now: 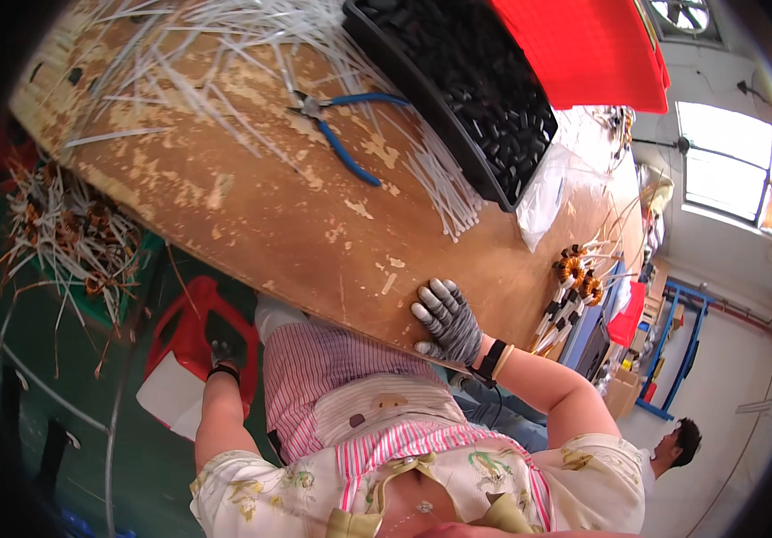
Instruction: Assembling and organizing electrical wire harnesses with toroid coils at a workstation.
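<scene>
My right hand (448, 322), in a grey glove with pale fingertips, rests open on the near edge of the worn wooden table (314, 233). It holds nothing, and its fingers are a little apart. Down at the left, my gloved left hand (223, 351) reaches to a red plastic chair (190, 318) with a white pad (171, 395) on it. The left fingers look small and dark there, so their grip is unclear. Blue-handled cutting pliers (312, 108) lie with spread handles farther up the table. White cable ties (444, 188) lie in a bunch beyond my right hand.
A black bin (435, 94) of small black pieces stands at the back, with a red bin (583, 54) beside it. Wire-wound coils (574, 273) lie at the table's right. More coils with white ties (72, 224) fill a green crate at left. Another person (672, 444) is at right.
</scene>
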Demonstrator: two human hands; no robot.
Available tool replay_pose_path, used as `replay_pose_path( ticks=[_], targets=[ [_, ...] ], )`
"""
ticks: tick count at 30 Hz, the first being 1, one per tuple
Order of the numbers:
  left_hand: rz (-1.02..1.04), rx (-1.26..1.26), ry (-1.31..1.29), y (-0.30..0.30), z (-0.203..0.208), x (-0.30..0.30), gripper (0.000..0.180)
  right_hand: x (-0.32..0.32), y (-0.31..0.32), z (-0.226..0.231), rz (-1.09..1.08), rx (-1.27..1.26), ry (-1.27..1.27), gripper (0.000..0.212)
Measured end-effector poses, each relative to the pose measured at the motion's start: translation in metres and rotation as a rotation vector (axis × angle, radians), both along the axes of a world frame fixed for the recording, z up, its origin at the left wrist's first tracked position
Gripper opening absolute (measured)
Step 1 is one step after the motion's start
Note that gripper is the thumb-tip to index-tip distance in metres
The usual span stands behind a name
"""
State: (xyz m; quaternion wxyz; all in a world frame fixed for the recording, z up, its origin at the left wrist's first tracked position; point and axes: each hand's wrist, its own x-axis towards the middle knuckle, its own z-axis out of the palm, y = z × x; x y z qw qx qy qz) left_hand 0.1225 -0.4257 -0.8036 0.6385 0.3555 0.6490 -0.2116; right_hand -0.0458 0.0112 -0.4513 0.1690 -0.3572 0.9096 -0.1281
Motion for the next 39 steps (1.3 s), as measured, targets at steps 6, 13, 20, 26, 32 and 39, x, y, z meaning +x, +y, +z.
replay_pose_path(
  ticks=[6,13,20,26,32,39],
  targets=[
    [0.631,-0.065,0.193,0.029,0.014,-0.018,0.054,-0.005,0.000,-0.004,0.000,-0.075,-0.030,0.064],
    [0.492,0.047,0.372,0.070,0.100,-0.078,0.053,-0.008,0.010,0.000,-0.023,-0.082,-0.078,0.064],
    [0.345,0.180,0.573,0.096,0.134,-0.233,0.053,-0.005,0.010,-0.009,-0.010,-0.089,-0.138,0.062],
    [0.172,0.412,0.646,0.130,0.138,-0.341,0.052,-0.003,0.013,-0.011,-0.027,-0.165,-0.113,0.060],
    [-0.038,0.753,0.644,0.110,0.135,-0.336,0.052,-0.006,0.016,-0.015,-0.020,-0.144,-0.127,0.062],
    [-0.209,1.082,0.707,0.130,0.127,-0.370,0.051,0.009,0.014,-0.011,-0.063,-0.180,-0.155,0.059]
  ],
)
